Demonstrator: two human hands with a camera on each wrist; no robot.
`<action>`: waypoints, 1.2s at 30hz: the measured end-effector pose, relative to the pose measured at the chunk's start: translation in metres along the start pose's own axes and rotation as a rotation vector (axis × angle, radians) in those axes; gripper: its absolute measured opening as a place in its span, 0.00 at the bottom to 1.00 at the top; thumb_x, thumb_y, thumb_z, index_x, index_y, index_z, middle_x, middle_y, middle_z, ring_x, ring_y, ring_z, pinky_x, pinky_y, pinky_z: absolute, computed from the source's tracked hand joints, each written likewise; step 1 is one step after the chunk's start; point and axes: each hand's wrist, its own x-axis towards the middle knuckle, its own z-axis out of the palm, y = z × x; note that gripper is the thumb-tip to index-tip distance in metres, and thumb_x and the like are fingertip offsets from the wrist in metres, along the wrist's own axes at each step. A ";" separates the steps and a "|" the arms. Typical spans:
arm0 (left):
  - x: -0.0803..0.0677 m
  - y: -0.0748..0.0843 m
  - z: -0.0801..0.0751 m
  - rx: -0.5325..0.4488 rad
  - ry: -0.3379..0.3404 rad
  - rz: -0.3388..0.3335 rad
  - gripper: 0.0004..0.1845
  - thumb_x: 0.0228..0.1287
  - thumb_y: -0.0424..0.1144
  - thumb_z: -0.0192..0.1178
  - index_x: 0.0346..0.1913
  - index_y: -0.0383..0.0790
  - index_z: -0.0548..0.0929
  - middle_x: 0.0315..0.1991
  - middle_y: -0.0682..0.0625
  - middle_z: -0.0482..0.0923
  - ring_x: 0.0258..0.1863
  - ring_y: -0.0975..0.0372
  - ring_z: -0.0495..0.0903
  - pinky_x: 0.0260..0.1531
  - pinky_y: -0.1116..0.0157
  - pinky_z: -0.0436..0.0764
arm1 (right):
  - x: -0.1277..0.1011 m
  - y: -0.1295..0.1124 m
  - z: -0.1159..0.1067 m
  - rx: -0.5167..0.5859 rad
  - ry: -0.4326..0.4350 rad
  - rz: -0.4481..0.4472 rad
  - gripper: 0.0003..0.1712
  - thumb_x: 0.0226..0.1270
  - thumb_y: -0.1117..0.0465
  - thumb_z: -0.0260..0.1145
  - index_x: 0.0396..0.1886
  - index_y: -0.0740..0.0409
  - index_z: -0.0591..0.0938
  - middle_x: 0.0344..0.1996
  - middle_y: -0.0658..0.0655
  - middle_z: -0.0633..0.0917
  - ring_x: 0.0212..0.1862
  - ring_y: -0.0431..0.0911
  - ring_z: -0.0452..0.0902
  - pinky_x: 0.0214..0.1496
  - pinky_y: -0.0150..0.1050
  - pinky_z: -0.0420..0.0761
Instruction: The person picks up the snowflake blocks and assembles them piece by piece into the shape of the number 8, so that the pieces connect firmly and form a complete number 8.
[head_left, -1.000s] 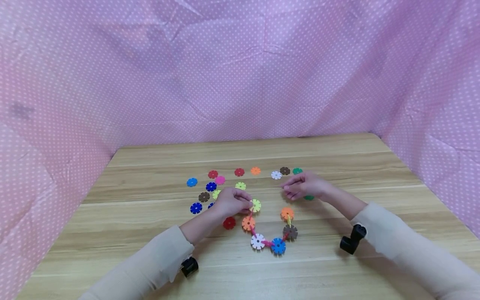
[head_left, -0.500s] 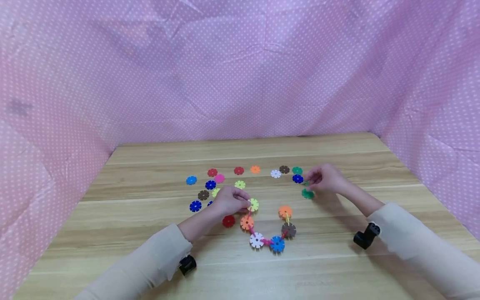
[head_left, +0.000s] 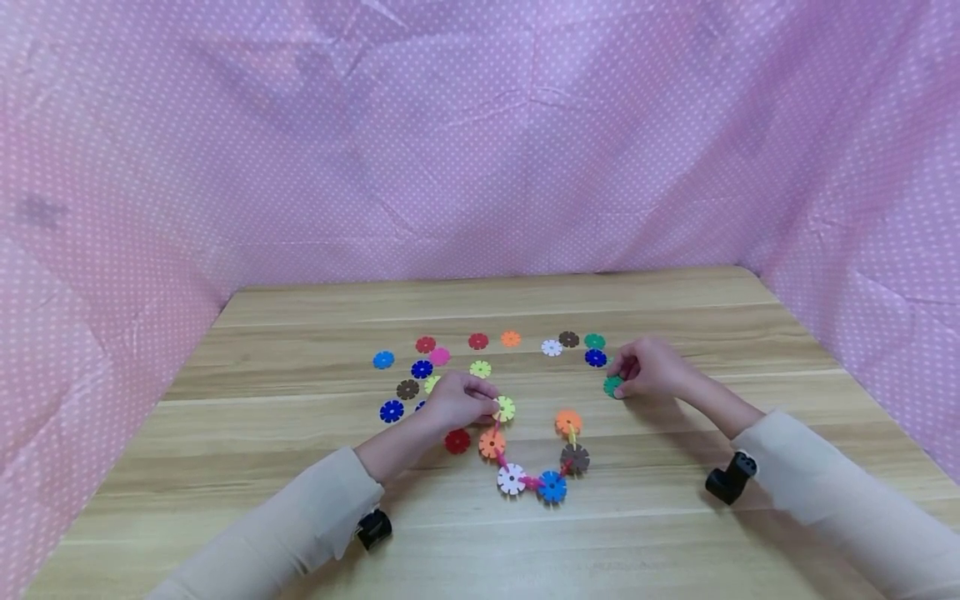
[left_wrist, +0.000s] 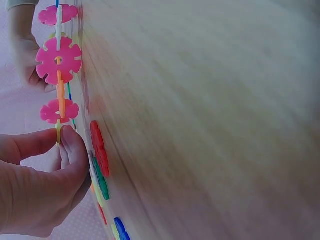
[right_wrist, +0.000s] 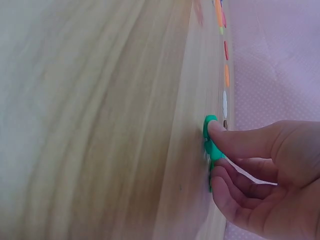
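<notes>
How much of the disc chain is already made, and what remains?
Done: a curved chain of six flat discs, yellow to orange, joined by upright pink and yellow ones. In hand: the left hand pinches the chain's yellow end disc; the right hand pinches a loose green disc on the table. Left: about a dozen loose discs lie unjoined behind.

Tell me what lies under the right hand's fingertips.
A green disc on the wooden table, pinched by the right hand. Its far edge is covered by the fingers.

Loose discs, among them a red disc (head_left: 457, 441) and a white disc (head_left: 551, 347), are scattered on a wooden table (head_left: 675, 533) enclosed by pink dotted cloth (head_left: 225, 150).
</notes>
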 end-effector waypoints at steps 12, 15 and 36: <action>0.000 -0.001 0.000 -0.018 -0.006 0.003 0.09 0.59 0.27 0.63 0.44 0.33 0.83 0.38 0.41 0.85 0.31 0.62 0.84 0.36 0.68 0.87 | 0.002 -0.013 0.008 0.175 -0.060 0.022 0.12 0.49 0.64 0.76 0.34 0.61 0.84 0.28 0.54 0.86 0.32 0.40 0.79 0.36 0.28 0.81; -0.001 -0.001 0.000 -0.019 -0.008 0.008 0.09 0.59 0.27 0.63 0.43 0.32 0.83 0.38 0.41 0.85 0.30 0.63 0.84 0.36 0.68 0.87 | 0.004 -0.022 0.011 0.212 -0.066 0.008 0.12 0.51 0.64 0.75 0.36 0.61 0.85 0.30 0.55 0.87 0.34 0.39 0.80 0.37 0.28 0.81; -0.001 -0.001 -0.001 -0.019 -0.026 -0.005 0.09 0.60 0.29 0.63 0.44 0.33 0.83 0.38 0.42 0.85 0.31 0.63 0.85 0.38 0.67 0.87 | 0.029 -0.079 0.043 0.494 -0.180 0.039 0.10 0.56 0.69 0.71 0.38 0.67 0.86 0.33 0.62 0.89 0.31 0.45 0.87 0.34 0.41 0.88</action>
